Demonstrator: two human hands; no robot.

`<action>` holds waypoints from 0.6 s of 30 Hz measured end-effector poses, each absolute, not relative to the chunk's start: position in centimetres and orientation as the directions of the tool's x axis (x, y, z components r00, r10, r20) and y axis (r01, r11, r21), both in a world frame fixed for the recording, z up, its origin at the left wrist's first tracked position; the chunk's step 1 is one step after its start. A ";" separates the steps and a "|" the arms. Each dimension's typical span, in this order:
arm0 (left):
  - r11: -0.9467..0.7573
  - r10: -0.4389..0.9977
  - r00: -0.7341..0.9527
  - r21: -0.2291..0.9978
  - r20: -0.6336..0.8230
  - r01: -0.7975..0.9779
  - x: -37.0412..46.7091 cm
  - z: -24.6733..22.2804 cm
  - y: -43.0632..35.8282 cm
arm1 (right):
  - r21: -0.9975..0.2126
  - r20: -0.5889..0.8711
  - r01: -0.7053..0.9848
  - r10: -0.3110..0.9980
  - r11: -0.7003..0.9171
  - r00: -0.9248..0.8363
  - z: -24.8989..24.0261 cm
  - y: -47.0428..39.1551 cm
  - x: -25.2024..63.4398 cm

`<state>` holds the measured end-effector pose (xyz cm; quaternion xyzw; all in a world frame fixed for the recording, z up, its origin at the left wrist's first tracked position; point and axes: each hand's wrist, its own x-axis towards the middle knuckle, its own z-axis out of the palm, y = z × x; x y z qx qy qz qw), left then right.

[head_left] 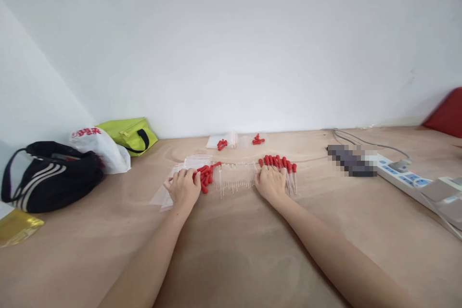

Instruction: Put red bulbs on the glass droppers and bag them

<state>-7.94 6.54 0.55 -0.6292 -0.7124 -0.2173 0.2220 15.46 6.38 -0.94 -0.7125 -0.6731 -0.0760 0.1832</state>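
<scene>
Clear dropper tubes (234, 176) lie in a row on the surface (234, 245) between two hands. Left hand (184, 186), fingers curled, is beside loose red bulbs (205, 176); right hand (271, 183), fingers bent, partly covers bulb-topped droppers (294, 168). Any pinch is hidden. A sideways nudge could roll tubes askew.
</scene>
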 end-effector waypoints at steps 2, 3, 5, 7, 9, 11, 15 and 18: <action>0.089 0.773 -0.071 0.004 0.630 0.996 -8.1 0.4 6.6 | -0.185 0.455 0.982 0.888 0.026 0.062 -1.3 5.9 15.7; 0.079 0.759 -0.059 -0.002 0.648 0.997 -8.2 0.3 6.7 | -0.195 0.504 0.979 0.863 0.060 0.048 -1.5 5.6 15.9; 0.066 0.727 -0.043 -0.008 0.686 0.998 -8.3 0.1 6.9 | -0.200 0.583 0.972 0.812 0.123 0.017 -1.8 4.9 16.3; 0.048 0.682 -0.023 -0.014 0.731 0.999 -8.5 -0.1 7.1 | -0.191 0.632 0.966 0.775 0.173 -0.014 -2.0 4.1 16.7; 0.023 0.610 -0.005 -0.011 0.793 1.000 -8.5 0.0 7.2 | -0.186 0.652 0.955 0.757 0.230 -0.055 -2.3 3.3 17.3; -0.047 0.515 0.035 -0.013 0.856 0.999 -8.3 0.2 7.2 | -0.200 0.649 0.929 0.752 0.310 -0.111 -2.8 2.4 18.1; -0.465 0.400 0.364 -0.156 0.841 0.872 -6.0 0.7 6.0 | -0.286 0.622 0.832 0.752 0.476 -0.216 -3.7 0.9 19.9; -0.726 0.348 0.638 -0.232 0.687 0.647 -3.0 0.5 4.0 | -0.337 0.624 0.770 0.741 0.542 -0.248 -3.9 0.4 20.6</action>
